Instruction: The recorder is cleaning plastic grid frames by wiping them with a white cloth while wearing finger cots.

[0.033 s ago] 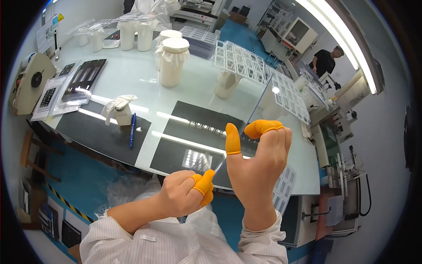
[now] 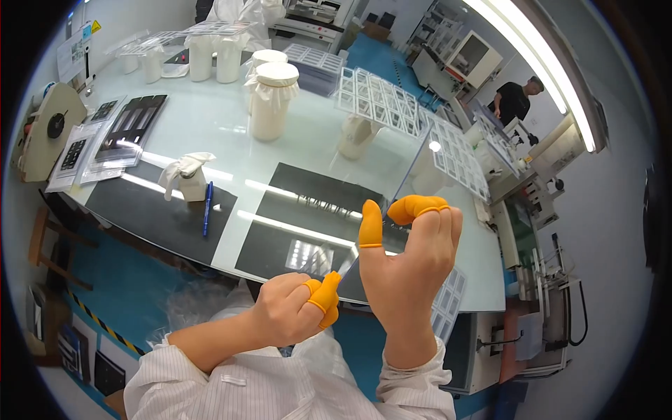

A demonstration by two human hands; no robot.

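Note:
A thin clear panel [image 2: 408, 168] shows almost edge-on as a bluish line, slanting away from me over the bench. Its near end is pinched in my left hand [image 2: 288, 308], fingers closed. My right hand [image 2: 411, 262] is raised farther along it, with the edge passing between thumb and curled fingers. Orange finger cots cover several fingertips. Beneath the panel lies a dark mat [image 2: 269, 241] with a row of small marks or parts [image 2: 325, 206], too small to make out. Left of it are a blue pen [image 2: 208, 210] and a small box draped with white tissue [image 2: 192, 183].
Covered white jars [image 2: 271, 105] stand at mid-bench. Clear gridded trays [image 2: 378, 98] rest on jars to the right; another gridded tray [image 2: 448, 301] is beside my right wrist. Bagged black sheets [image 2: 133, 126] lie at left. A person in black [image 2: 514, 101] works at the far right.
The bench and background have shifted slightly leftward in the picture. Both hands keep the same hold on the clear panel.

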